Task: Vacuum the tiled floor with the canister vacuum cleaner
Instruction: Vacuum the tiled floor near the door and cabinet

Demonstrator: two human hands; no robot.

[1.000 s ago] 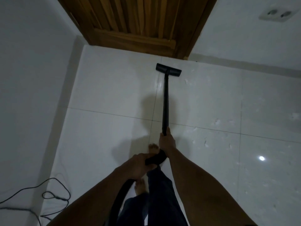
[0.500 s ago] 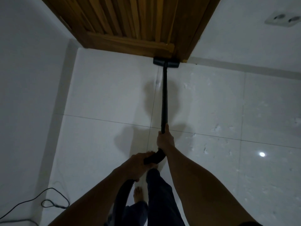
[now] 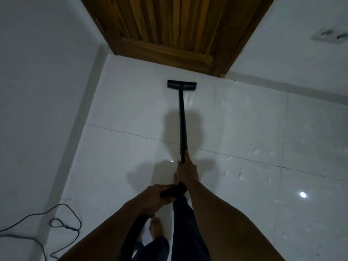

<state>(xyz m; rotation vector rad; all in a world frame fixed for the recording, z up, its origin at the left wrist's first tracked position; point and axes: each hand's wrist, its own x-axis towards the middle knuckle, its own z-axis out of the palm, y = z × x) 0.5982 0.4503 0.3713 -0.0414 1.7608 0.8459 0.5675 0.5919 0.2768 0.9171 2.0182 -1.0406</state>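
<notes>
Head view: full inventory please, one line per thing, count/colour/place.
floor head: 1, black, on the tile just short of the door
wand: 1, black, running from the floor head back to the hands
hose: 1, black, bottom centre, under the left arm
tiled floor: 1, white glossy, pale specks on the right side
door: 1, brown wood, top centre
walls: 2, white, left and top right
wall socket: 1, white, top right wall
cable: 1, dark, looped at bottom left
left hand: 1, closed on the bent handle end
right hand: 1, closed on the wand
feet: bare, dark trousers above
</notes>
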